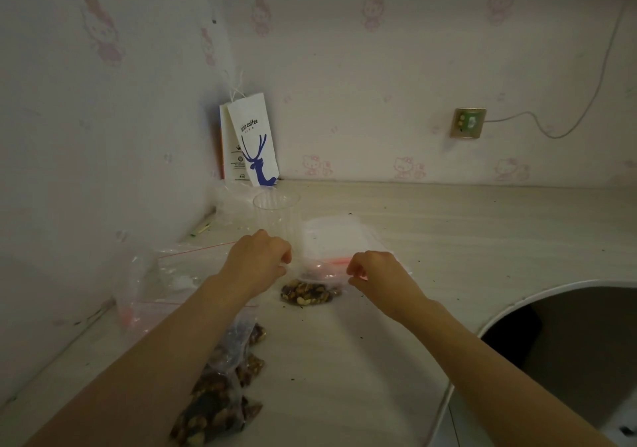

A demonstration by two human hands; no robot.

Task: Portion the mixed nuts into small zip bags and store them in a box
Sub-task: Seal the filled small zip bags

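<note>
Just ahead of the person, a small zip bag (pixel 312 284) stands on the pale bench (pixel 448 239), its lower part full of mixed nuts (pixel 306 295) and its red zip strip up top. The bag sits directly between the two hands. The left hand (pixel 256 260) has its fingers (pixel 284 258) curled at the bag's upper left edge, and the right hand (pixel 375 274) has its fingers (pixel 353 269) curled at the upper right edge, so each pinches one end of the mouth. The nuts lie below both sets of fingers, resting on the bench.

Under the left forearm, near the front edge, lie several filled bags (pixel 220 388) in a loose row. Behind the hands stands a clear cup (pixel 275 215), and just right of it lies a stack of empty bags (pixel 337 236). A large clear bag (pixel 165 274) with a red strip lies to the left by the wall. A paper coffee bag (pixel 251 143) leans in the corner.
</note>
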